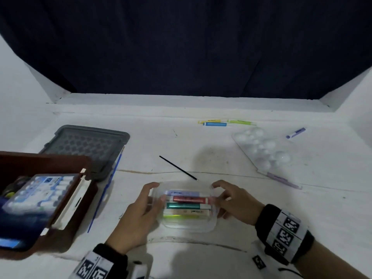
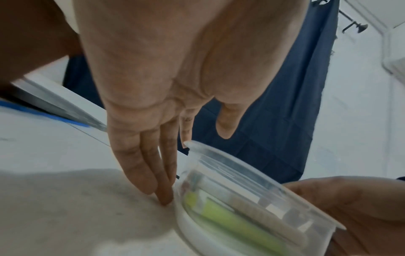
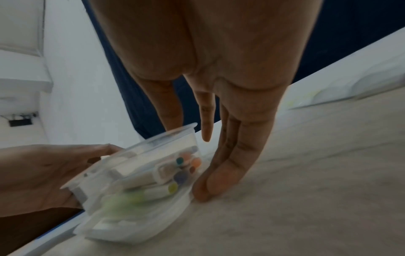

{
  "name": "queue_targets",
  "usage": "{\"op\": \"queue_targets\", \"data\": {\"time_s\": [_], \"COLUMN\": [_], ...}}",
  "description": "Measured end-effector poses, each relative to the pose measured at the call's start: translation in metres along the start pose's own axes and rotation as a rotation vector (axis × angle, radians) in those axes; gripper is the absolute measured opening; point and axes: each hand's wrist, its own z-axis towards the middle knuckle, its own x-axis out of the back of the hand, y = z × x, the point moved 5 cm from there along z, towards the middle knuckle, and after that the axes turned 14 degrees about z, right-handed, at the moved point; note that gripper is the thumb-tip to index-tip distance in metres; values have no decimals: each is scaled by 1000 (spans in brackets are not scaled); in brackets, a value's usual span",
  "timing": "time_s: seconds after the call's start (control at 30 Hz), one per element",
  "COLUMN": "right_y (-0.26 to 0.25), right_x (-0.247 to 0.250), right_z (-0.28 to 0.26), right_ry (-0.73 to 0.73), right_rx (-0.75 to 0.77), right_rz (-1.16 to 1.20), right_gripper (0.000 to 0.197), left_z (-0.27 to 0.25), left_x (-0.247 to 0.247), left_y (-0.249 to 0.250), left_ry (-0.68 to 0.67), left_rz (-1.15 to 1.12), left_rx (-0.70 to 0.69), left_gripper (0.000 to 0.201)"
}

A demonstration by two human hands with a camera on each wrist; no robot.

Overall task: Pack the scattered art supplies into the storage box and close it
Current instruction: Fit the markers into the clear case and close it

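Both hands bracket a clear tub of markers, low centre of the frame.

The left hand (image 1: 138, 214) and right hand (image 1: 233, 202) press straight fingers on the clear tub's (image 1: 188, 208) short ends, likely steadying it for lifting; its markers (image 1: 189, 199) lie left-to-right. The storage box (image 1: 66, 208) waits open, lower left of the desk (image 1: 302, 208).

A white table (image 1: 201, 141), scuffed and cracked, carries everything. On it at the near middle sits a clear tub (image 1: 188, 206) of markers. At the near left lies an open brown storage box (image 1: 66, 200), with a grey lid (image 1: 88, 146) behind it and a blue brush (image 1: 104, 194) alongside. A black stick (image 1: 178, 168) lies centrally. Far right lie loose markers (image 1: 223, 123), a clear palette (image 1: 263, 150) and two purple pens (image 1: 296, 133).
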Motion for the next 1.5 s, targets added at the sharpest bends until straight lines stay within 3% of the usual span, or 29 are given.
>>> {"op": "queue_targets", "data": {"time_s": [0.17,0.27,0.33,0.4,0.47,0.57,0.7,0.87,1.0,1.1,1.2,1.4,1.5], "right_y": [19,30,35,36,37,44,53,49,41,24,4,-8,-4], "right_x": [58,82,97,119,140,169,186,195,200,206,206,192,179], "right_z": [-23,-32,-36,-39,-38,-27,-8,6,6,-1,-9,-15,-16], "right_ry": [120,146,193,324,429,472,418,337,295,372,390,395,396], "right_rx": [-37,-52,-9,100,165,126,-20,-52,-27,190,286,373,351], "right_rz": [-33,-22,-62,-267,-532,-733,-886,-925,-758,-517,-232,326,497], "right_gripper": [22,19,14,14,19,23,22,15,7,17,14,10,13], "left_z": [24,38,45,52,59,79,124,199,253,287,312,338,341], "left_x": [-40,-55,-61,-60,-53,-36,-29,-39,-56,-71,-85,-97,-97], "left_y": [28,40,47,51,60,87,121,141,142,142,140,134,136], "left_ry": [-167,-244,-280,-286,-256,-135,-25,47,31,-34,-75,-37,5], "left_rz": [52,95,101,149,259,413,516,592,705,862,1021,1234,1254], "left_rx": [-127,-157,-169,-175,-174,-226,-345,-413,-360,-341,-330,-318,-340], "left_gripper": [35,51,58,54,45,37,30,24,28,41,48,42,36]}}
